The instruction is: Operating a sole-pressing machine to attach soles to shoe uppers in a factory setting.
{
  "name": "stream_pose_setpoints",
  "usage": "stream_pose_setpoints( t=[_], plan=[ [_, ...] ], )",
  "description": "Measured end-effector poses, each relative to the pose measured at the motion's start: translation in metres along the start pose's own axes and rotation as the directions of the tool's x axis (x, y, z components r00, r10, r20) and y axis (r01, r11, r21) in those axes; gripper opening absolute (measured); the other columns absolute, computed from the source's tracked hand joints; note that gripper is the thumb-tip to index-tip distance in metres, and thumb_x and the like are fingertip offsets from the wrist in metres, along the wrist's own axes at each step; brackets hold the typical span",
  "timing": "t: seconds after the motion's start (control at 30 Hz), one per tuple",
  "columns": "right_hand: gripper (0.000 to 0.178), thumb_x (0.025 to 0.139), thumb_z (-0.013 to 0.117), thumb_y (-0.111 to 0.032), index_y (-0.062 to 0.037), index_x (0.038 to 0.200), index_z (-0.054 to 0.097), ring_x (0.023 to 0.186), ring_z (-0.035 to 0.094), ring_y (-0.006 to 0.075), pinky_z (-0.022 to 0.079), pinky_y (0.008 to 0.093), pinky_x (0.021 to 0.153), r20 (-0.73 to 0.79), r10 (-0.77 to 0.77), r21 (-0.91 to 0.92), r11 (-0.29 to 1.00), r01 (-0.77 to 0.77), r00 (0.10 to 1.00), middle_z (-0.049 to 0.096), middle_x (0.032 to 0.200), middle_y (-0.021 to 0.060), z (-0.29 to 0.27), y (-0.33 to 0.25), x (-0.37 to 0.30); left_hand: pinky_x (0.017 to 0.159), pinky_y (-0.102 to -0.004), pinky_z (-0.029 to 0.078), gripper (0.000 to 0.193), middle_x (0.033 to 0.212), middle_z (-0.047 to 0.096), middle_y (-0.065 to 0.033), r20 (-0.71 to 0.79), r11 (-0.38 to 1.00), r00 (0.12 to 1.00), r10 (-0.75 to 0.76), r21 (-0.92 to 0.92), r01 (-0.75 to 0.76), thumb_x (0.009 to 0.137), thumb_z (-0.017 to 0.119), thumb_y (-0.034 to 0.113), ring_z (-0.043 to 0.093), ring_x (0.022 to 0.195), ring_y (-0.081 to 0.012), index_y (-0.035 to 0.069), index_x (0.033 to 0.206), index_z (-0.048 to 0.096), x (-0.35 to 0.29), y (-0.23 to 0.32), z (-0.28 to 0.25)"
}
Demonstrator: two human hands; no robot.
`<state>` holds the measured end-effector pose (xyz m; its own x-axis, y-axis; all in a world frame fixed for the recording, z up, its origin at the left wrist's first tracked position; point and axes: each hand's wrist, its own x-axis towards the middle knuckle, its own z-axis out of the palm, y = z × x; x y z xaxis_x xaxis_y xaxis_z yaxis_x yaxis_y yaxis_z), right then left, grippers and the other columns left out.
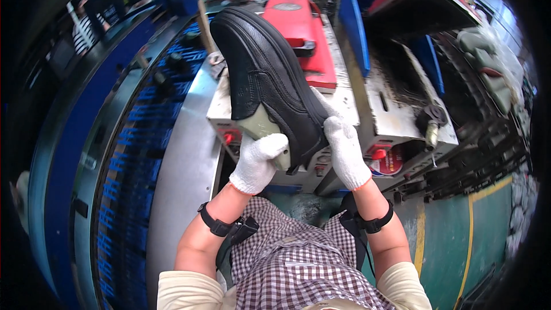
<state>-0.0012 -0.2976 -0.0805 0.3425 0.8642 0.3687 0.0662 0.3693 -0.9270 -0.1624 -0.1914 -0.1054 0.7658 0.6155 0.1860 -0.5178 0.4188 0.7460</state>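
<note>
A black leather shoe [270, 74] with a thick black sole is held up before me, its toe pointing away and to the left. A pale green shoe last [261, 123] fills it and sticks out at the opening. My left hand [258, 161], in a white knit glove, is closed on the last, thumb across it near a small hole. My right hand [346, 149], gloved likewise, grips the shoe at the heel and sole edge, some fingers hidden behind it.
A white machine [373, 115] with red pads [318, 74] and red knobs stands behind the shoe. On the left runs a conveyor with blue slats [135, 149] beside a metal ledge [183, 155]. More lasts [488, 63] lie at the far right. A person in stripes [83, 28] stands far left.
</note>
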Motion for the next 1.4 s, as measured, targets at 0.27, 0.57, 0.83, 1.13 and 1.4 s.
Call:
stream_pose_setpoints(
  t=[0.27,0.57,0.83,1.13,1.4],
  plan=[
    [0.068,0.109,0.05,-0.049,0.0048,0.149,0.051,0.131,0.059,0.024,0.041,0.0382,0.117,0.111,-0.064,-0.095,0.993,0.074,0.992,0.059,0.146,0.0176,0.03,0.034,0.014,0.109,-0.049,0.053,0.061,0.134,0.065,-0.0162,-0.212,0.939,0.97,0.121,-0.292,-0.181,0.087,0.063,0.017,0.066,0.122,-0.0329,0.001,0.144,0.05,-0.044,0.047,-0.07],
    [0.035,0.105,0.056,-0.022,0.0054,0.122,0.069,0.113,0.063,0.0364,0.048,0.0461,0.103,0.008,-0.589,-0.712,0.564,0.418,0.808,0.068,0.118,0.021,0.01,0.066,0.017,0.105,-0.0453,0.056,0.049,0.128,0.07,-0.0136,-0.607,0.975,0.779,0.157,-0.027,-0.218,0.091,0.061,0.018,0.07,0.115,-0.0291,0.002,0.137,0.058,-0.072,0.102,-0.141],
    [0.031,0.101,0.056,-0.003,0.0041,0.129,0.067,0.12,0.06,0.0287,0.043,0.0411,0.11,-0.149,-0.511,-0.846,0.509,0.158,0.847,0.066,0.123,0.0161,-0.009,0.075,0.041,0.101,-0.0468,0.058,0.048,0.122,0.072,-0.0129,-0.724,0.975,0.678,0.125,-0.038,-0.221,0.09,0.065,0.023,0.072,0.11,-0.0282,0.004,0.133,0.061,-0.103,0.114,-0.203],
    [0.029,0.104,0.052,-0.004,0.0075,0.129,0.063,0.116,0.063,0.0259,0.047,0.0371,0.104,-0.226,-0.515,-0.771,0.614,0.172,0.827,0.064,0.123,0.0167,-0.026,0.107,0.045,0.107,-0.0452,0.049,0.104,0.129,0.058,-0.015,-0.086,0.605,0.992,0.093,-0.786,-0.125,0.071,0.089,0.042,0.06,0.12,-0.0304,-0.001,0.151,0.039,-0.094,0.1,-0.215],
    [0.03,0.106,0.052,-0.008,0.0079,0.131,0.061,0.116,0.061,0.0246,0.047,0.0365,0.103,-0.226,-0.507,-0.79,0.595,0.148,0.832,0.063,0.125,0.0158,-0.026,0.107,0.043,0.084,-0.0389,0.063,0.031,0.102,0.075,-0.0086,-0.758,0.989,0.644,0.102,0.146,0.016,0.09,0.068,0.018,0.074,0.087,-0.0206,0.003,0.117,0.067,-0.075,0.14,-0.252]
  ],
)
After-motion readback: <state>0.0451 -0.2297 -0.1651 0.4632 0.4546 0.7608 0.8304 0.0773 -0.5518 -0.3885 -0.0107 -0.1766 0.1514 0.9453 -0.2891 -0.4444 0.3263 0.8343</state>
